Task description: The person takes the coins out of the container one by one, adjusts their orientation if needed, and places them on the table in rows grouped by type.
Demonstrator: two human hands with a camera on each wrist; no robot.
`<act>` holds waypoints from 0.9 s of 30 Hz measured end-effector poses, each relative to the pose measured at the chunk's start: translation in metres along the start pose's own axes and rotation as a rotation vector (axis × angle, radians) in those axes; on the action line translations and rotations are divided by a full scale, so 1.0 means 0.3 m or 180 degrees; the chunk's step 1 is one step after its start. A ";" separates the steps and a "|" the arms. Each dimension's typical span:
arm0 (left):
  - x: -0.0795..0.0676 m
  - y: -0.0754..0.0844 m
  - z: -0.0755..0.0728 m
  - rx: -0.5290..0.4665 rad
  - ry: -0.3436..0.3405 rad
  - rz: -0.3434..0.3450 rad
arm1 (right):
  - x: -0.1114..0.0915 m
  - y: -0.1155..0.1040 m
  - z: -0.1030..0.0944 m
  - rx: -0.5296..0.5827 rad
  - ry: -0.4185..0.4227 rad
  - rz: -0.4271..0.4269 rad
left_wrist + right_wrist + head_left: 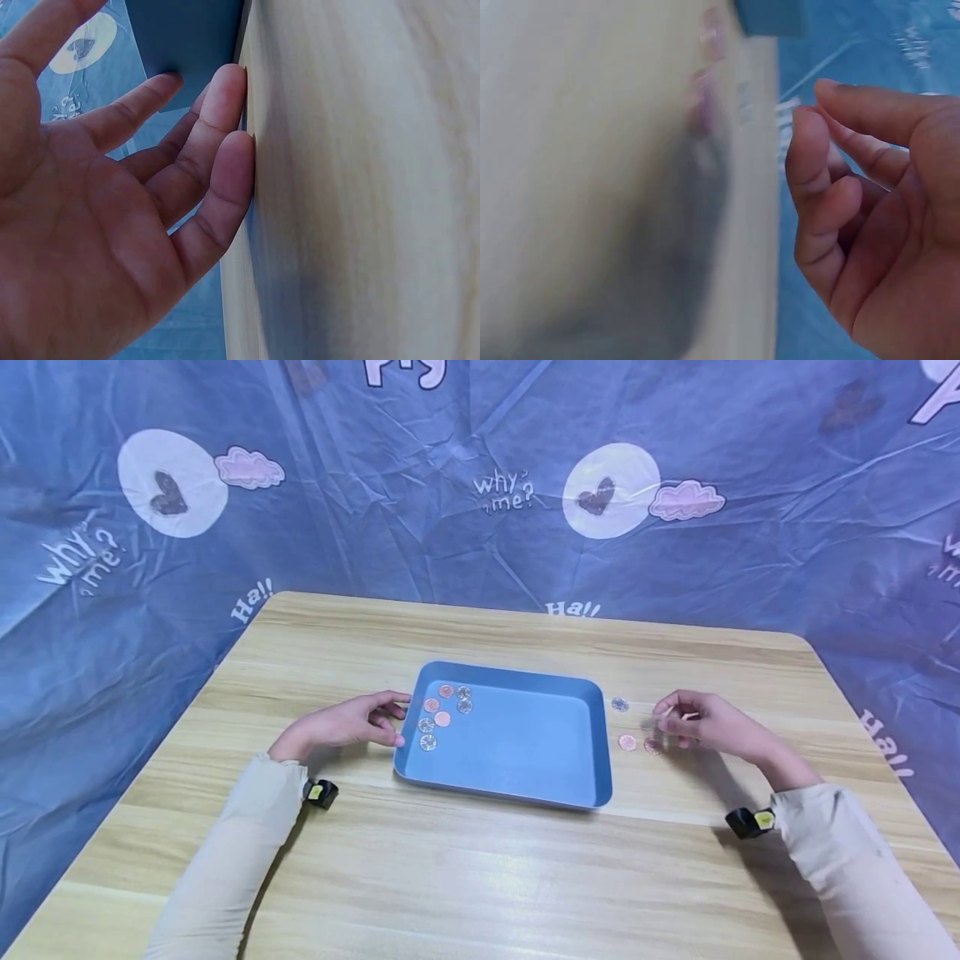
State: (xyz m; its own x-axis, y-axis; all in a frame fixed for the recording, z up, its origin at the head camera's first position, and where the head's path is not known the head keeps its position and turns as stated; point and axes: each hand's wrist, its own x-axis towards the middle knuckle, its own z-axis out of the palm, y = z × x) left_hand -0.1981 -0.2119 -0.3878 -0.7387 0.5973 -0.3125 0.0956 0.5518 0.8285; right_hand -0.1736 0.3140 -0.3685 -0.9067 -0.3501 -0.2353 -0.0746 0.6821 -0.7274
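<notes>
A shallow blue tray [517, 727] lies on the table, with several silver and copper-coloured coins grouped along its left side. My left hand [360, 720] is at the tray's left end, fingertips against its outer wall and the fingers loosely bent. In the left wrist view, the lower fingers [229, 169] rest at the tabletop. To the right of the tray, my right hand [697, 722] is raised over the wood, thumb and forefinger pinched together on a coin [666, 713], mostly hidden by the fingertips. Beneath and beside it lie a silver coin [619, 704] and two copper-coloured coins [627, 742].
The wooden table [480, 868] has rounded far corners. Behind it hangs a creased blue cloth [420, 527] with printed pictures and words. Each wrist wears a small black camera; the right one [748, 822] sits just above the table.
</notes>
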 end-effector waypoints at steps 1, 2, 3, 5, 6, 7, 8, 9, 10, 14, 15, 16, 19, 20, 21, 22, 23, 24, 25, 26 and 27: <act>0.000 0.000 0.000 -0.0013 -0.0002 0.0002 | 0.004 -0.017 -0.005 0.0015 0.0052 -0.0032; 0.000 0.000 0.000 -0.0018 -0.0003 0.0000 | 0.010 -0.034 -0.009 0.0011 0.0096 -0.0081; 0.000 0.001 -0.001 -0.0020 -0.0004 -0.0001 | 0.017 -0.052 -0.011 0.0001 0.0142 -0.0130; 0.000 0.002 -0.001 -0.0018 -0.0009 0.0000 | 0.031 -0.096 -0.012 -0.0025 0.0185 -0.0211; 0.000 0.003 -0.002 -0.0020 -0.0010 0.0002 | 0.039 -0.118 -0.010 -0.0035 0.0196 -0.0252; 0.000 0.004 -0.002 -0.0018 -0.0008 0.0003 | 0.045 -0.142 -0.009 -0.0055 0.0203 -0.0287; 0.000 0.005 -0.002 -0.0008 -0.0004 0.0000 | 0.053 -0.166 -0.005 -0.0083 0.0202 -0.0321; 0.000 0.005 -0.002 0.0001 -0.0004 -0.0003 | 0.059 -0.190 -0.002 -0.0100 0.0195 -0.0348; 0.001 0.005 -0.001 0.0008 -0.0002 -0.0008 | 0.066 -0.213 0.002 -0.0114 0.0181 -0.0381; 0.005 0.008 0.000 0.0025 -0.0011 -0.0017 | 0.095 -0.292 0.022 -0.0108 0.0114 -0.0513; 0.006 0.010 0.001 0.0029 -0.0018 -0.0012 | 0.102 -0.308 0.028 -0.0089 0.0091 -0.0545; 0.008 0.011 0.001 0.0031 -0.0022 -0.0006 | 0.111 -0.323 0.034 -0.0083 0.0067 -0.0575; 0.014 0.014 0.000 0.0033 -0.0022 0.0020 | 0.144 -0.362 0.056 -0.0083 -0.0008 -0.0685; 0.015 0.014 -0.001 0.0032 -0.0015 0.0021 | 0.156 -0.376 0.066 -0.0090 -0.0040 -0.0723; 0.016 0.014 -0.001 0.0042 -0.0005 0.0010 | 0.168 -0.390 0.077 -0.0096 -0.0075 -0.0735; 0.016 0.013 -0.002 0.0044 0.0002 0.0001 | 0.183 -0.401 0.088 -0.0089 -0.0117 -0.0774; 0.015 0.011 -0.002 0.0052 0.0005 -0.0005 | 0.196 -0.413 0.101 -0.0060 -0.0161 -0.0804; 0.014 0.009 -0.002 0.0054 0.0005 -0.0015 | 0.209 -0.424 0.114 -0.0025 -0.0214 -0.0827; 0.013 0.007 -0.001 0.0058 0.0006 -0.0038 | 0.221 -0.435 0.127 0.0011 -0.0263 -0.0851; 0.012 0.005 0.000 0.0065 0.0004 -0.0057 | 0.232 -0.445 0.141 0.0050 -0.0310 -0.0861; 0.011 0.003 0.002 0.0073 0.0001 -0.0074 | 0.244 -0.453 0.154 0.0097 -0.0353 -0.0867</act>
State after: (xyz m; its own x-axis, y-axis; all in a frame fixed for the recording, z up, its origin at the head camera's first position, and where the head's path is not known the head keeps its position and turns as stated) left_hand -0.2001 -0.2092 -0.3883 -0.7411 0.5839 -0.3314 0.0937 0.5787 0.8102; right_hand -0.2105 0.1659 -0.3166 -0.8039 -0.5868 -0.0965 -0.2951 0.5344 -0.7920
